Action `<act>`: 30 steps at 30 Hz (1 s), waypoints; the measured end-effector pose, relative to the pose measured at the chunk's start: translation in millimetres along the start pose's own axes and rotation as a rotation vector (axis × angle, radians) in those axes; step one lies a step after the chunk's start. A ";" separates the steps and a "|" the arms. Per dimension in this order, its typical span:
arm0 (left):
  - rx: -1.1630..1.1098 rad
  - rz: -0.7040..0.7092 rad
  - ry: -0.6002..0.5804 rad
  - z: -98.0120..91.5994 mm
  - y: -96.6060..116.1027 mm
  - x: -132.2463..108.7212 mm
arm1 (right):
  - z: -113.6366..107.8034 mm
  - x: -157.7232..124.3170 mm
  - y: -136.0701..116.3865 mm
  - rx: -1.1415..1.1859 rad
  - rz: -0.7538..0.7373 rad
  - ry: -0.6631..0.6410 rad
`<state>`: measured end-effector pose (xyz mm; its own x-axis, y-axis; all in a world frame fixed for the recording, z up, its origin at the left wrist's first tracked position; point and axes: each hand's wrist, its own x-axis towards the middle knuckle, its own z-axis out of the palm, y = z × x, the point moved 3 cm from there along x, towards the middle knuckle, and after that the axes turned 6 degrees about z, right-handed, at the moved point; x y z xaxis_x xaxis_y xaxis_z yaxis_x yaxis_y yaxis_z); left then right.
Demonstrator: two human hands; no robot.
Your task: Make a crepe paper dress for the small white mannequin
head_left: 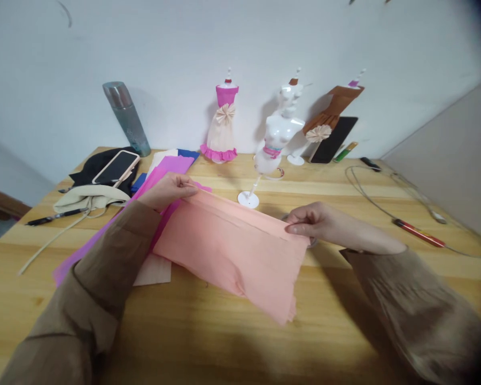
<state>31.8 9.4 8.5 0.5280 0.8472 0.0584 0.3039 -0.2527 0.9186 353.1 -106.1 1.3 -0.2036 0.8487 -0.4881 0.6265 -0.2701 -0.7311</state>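
A sheet of peach crepe paper (240,248) hangs between my two hands, its upper edge folded over in a narrow band. My left hand (170,191) pinches the upper left corner, above a magenta crepe sheet (116,232). At the other end my right hand (316,220) grips the upper right corner between thumb and fingers. Just behind the paper stands a small white mannequin (278,139) on a round base, with a pink and blue band at its waist. A round item behind my right fingers is mostly hidden.
Two dressed mannequins, one in a pink dress (225,123) and one in a brown dress (332,112), stand by the wall. A phone (116,167), a pen (56,216) and a spray bottle (128,117) are at left. A corded red tool (419,232) lies at right.
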 end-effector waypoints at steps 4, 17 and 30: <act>0.009 -0.022 0.080 0.0 1.1 0.0 | 1.7 -0.5 -1.2 0.025 -0.014 -0.009; 0.022 -0.021 0.084 2.3 4.1 -0.3 | 2.9 2.2 4.6 0.016 -0.040 -0.044; 0.202 0.337 -0.145 75.2 94.1 -42.4 | 14.8 -6.2 -13.4 -0.088 -0.080 -0.028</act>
<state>97.6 -85.5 63.0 0.7263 0.6307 0.2733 0.2370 -0.6031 0.7617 334.9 -114.4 7.1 -0.2758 0.8528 -0.4435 0.6704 -0.1600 -0.7245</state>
